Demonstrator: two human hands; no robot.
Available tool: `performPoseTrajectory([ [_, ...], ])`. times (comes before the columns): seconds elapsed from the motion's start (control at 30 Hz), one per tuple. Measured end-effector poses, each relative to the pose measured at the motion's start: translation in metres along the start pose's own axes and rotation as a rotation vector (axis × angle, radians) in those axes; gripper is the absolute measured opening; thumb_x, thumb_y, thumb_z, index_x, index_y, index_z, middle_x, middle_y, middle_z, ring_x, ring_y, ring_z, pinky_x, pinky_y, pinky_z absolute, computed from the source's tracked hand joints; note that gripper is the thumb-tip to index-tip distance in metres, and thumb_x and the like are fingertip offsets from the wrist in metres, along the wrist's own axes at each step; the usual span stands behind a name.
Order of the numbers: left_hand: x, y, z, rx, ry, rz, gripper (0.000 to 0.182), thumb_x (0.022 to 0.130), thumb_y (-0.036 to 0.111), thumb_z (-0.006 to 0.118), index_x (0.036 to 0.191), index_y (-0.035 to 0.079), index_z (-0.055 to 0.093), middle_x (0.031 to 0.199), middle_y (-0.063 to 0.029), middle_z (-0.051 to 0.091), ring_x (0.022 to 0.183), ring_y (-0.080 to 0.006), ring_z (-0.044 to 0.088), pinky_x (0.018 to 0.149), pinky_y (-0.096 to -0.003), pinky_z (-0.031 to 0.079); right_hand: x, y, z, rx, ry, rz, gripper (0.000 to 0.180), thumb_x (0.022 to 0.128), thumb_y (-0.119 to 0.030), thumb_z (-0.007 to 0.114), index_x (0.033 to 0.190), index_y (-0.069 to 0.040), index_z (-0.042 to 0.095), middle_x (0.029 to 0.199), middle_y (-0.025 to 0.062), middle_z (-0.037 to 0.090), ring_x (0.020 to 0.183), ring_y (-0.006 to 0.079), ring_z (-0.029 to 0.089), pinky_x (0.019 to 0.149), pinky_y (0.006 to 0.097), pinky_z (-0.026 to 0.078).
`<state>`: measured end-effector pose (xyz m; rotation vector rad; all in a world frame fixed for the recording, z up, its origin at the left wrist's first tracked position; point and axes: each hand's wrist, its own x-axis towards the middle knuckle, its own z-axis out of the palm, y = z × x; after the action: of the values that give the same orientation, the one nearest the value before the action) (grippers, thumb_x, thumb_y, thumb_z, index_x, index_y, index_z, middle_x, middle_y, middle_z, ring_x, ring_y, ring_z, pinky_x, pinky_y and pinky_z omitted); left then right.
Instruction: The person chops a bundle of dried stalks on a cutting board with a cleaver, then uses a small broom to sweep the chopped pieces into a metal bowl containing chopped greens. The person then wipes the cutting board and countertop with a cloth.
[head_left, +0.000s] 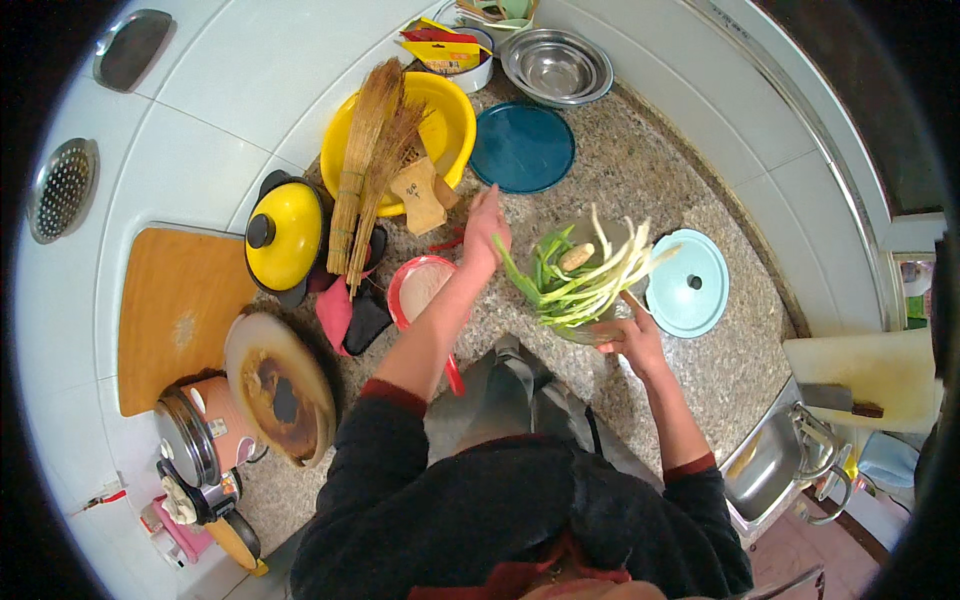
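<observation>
My right hand (636, 336) grips the lower right rim of a clear bowl (585, 334) on the granite counter. Spring onions (600, 289) with green leaves and white stalks fill the bowl and hang over its rim, and a knobbly pale brown root piece (577, 257) lies among them. My left hand (487, 229) is held over the counter left of the bowl, fingers extended, with nothing seen in it. Below its wrist is a red-rimmed, long-handled container (424, 289) of pale powder. A light blue lid (688, 283) lies right of the bowl.
A yellow basin (450, 120) with straw whisks (364, 172) stands beyond my left hand, beside a dark teal round lid (523, 148) and steel bowls (556, 67). A yellow-lidded pot (281, 236) and a wooden board (180, 315) are at left. A sink (772, 465) and a cleaver (825, 396) are at right.
</observation>
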<state>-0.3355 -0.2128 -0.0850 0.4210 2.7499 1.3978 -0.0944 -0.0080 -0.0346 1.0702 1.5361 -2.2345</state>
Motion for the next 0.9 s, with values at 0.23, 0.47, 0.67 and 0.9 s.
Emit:
performPoseTrajectory([
  [0.23,0.025,-0.032,0.015,0.302,-0.329,0.164,0.061,0.079,-0.004,0.058,0.14,-0.001,0.054,0.147,-0.019,0.051,0.138,-0.0339,0.045,0.115,-0.0423,0.035,0.022,-0.062,0.008,-0.024,0.035,-0.113,0.069,0.094,-0.002,0.038,0.159,-0.001,0.013,0.105,0.0316,0.068,0.075,0.0311,0.073,0.065,0.036,0.063],
  [0.47,0.0,-0.022,0.002,0.045,-0.227,0.041,0.058,0.081,-0.011,0.048,0.139,-0.006,0.052,0.151,-0.0262,0.043,0.139,-0.0423,0.041,0.117,-0.0419,0.033,0.107,-0.091,0.082,0.268,-0.047,-0.187,0.062,0.096,-0.002,0.038,0.155,0.0,0.018,0.13,0.0267,0.055,0.09,0.0404,0.071,0.078,0.0433,0.064],
  [0.67,-0.013,-0.011,-0.013,-0.062,-0.154,-0.031,0.049,0.089,-0.005,0.048,0.138,-0.003,0.054,0.142,-0.0258,0.052,0.133,-0.0391,0.05,0.112,-0.0413,0.039,0.153,-0.085,0.159,0.589,0.098,-0.226,0.057,0.095,0.006,0.036,0.148,-0.003,0.017,0.125,0.03,0.052,0.086,0.0434,0.071,0.069,0.0429,0.066],
  [0.9,-0.016,0.004,-0.021,-0.138,-0.122,-0.07,0.043,0.094,-0.001,0.049,0.137,0.0,0.056,0.138,-0.0216,0.057,0.129,-0.0365,0.054,0.108,-0.041,0.043,0.172,-0.069,0.195,0.626,0.155,-0.337,0.059,0.092,0.008,0.036,0.146,-0.003,0.014,0.114,0.0295,0.056,0.079,0.0366,0.072,0.066,0.0401,0.066],
])
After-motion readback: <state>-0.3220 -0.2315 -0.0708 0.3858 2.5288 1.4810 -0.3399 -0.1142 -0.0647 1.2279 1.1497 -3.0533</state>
